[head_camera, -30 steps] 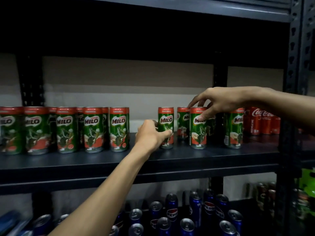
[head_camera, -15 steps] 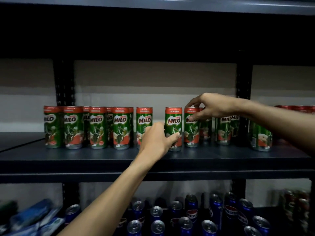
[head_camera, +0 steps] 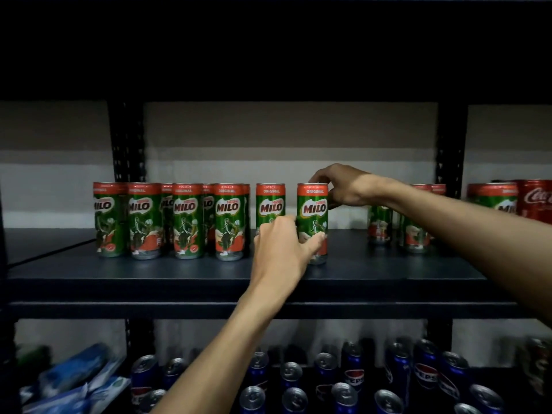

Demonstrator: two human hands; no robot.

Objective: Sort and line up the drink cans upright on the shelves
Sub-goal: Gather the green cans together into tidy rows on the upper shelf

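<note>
On the dark shelf [head_camera: 373, 270] a green and red Milo can [head_camera: 313, 210] stands upright near the middle. My left hand [head_camera: 280, 252] grips its lower part, with the thumb across the front. My right hand [head_camera: 343, 186] reaches in from the right and curls its fingers over the can's top rim, the thumb at its right side. Just left of it stands a single Milo can [head_camera: 270, 203], its base hidden by my left hand. Further left is a tidy row of Milo cans [head_camera: 188, 219], two deep.
Loose Milo cans [head_camera: 415, 231] stand right of my right arm, with another Milo can [head_camera: 495, 201] and red Coca-Cola cans [head_camera: 534, 198] at the far right. Several blue Pepsi cans [head_camera: 352, 377] fill the shelf below, with blue packets [head_camera: 74, 380] at its left. Black uprights [head_camera: 127, 138] frame the bay.
The view has swung left. The can in my left hand has slid left toward the row. My right hand has come left with it and now sits on that can's top.
</note>
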